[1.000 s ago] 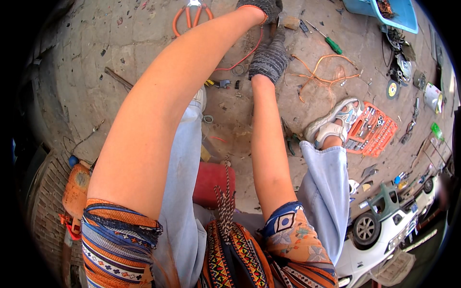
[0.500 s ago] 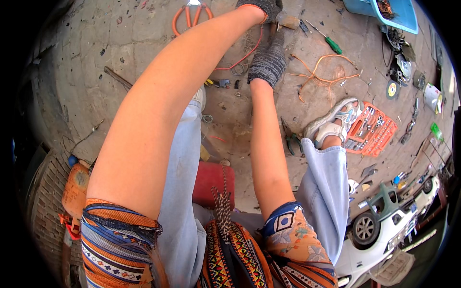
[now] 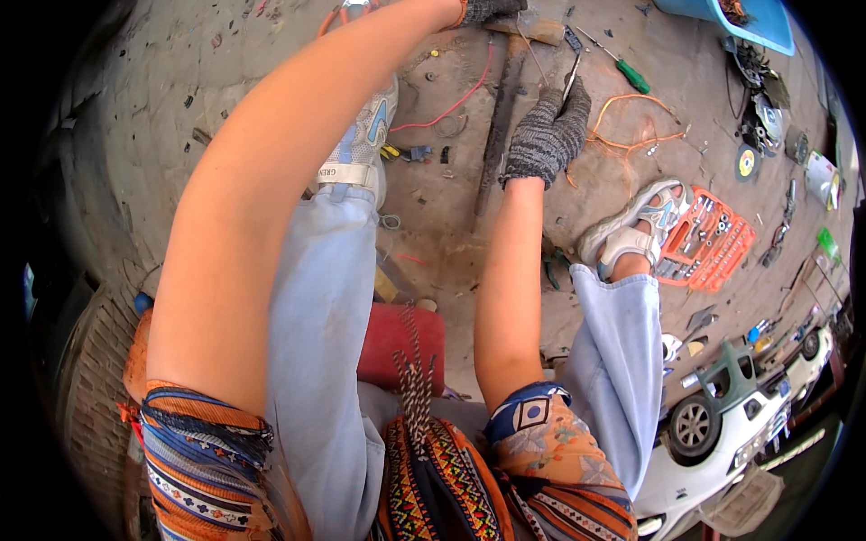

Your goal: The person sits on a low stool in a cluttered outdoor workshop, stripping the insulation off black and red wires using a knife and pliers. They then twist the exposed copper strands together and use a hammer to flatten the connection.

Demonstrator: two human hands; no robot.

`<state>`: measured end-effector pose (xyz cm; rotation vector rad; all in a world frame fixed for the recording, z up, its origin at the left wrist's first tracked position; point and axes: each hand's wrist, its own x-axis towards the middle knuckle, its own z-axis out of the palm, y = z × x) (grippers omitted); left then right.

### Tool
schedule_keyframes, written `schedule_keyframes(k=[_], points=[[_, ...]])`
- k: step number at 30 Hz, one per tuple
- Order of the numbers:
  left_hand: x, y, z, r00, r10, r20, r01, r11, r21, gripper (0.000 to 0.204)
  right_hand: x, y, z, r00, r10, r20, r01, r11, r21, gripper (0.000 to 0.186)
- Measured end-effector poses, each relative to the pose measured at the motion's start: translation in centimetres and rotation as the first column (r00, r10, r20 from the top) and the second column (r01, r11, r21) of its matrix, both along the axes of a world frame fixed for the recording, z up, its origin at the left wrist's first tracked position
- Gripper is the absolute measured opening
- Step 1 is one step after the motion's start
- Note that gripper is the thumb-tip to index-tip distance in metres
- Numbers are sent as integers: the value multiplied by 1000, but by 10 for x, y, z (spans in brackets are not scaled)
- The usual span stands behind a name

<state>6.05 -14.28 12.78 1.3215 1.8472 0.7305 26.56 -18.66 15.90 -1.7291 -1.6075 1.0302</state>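
My left hand (image 3: 487,10), in a dark grey knit glove, is at the top edge beside a short piece of wood (image 3: 539,32); its fingers are mostly cut off. My right hand (image 3: 547,137), gloved in the same grey knit, is closed on a slim, shiny metal piece (image 3: 572,76) that points away from me; its kind cannot be made out. A thin wire-like strand (image 3: 532,50) runs between the wood and the right glove. Just left of the right hand, a long dark metal bar (image 3: 498,135) lies on the ground, its far end under the wood.
A green-handled screwdriver (image 3: 631,76) and orange wire (image 3: 622,141) lie to the right. An open orange socket set (image 3: 708,242) sits beside my right sandal (image 3: 642,225). Farther off are a blue tub (image 3: 767,32) and a white car (image 3: 713,451). Orange-handled pliers (image 3: 336,13) lie far left.
My right hand has moved right and nearer, away from the wood, and the slim metal piece now shows in it. More of the dark bar and my left shoe have come into sight.
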Motion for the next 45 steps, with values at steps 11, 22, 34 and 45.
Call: schedule_keyframes(k=[11,22,34,45], points=[[19,-44,105,828,109,550,46,964,-260,23,-11,12,51,908,330,-256,-342,940,-3,29],[13,-106,172,406,515,755,-110,848,-519,32,1,-10,104,653,173,-738,-533,796,-286,18],[11,-106,185,882,52,468,43,981,-189,20,-4,-26,114,567,-185,-803,-485,713,-507,18],[47,-122,197,954,23,-298,45,974,220,22,-16,-35,139,902,406,-148,-381,908,175,8]])
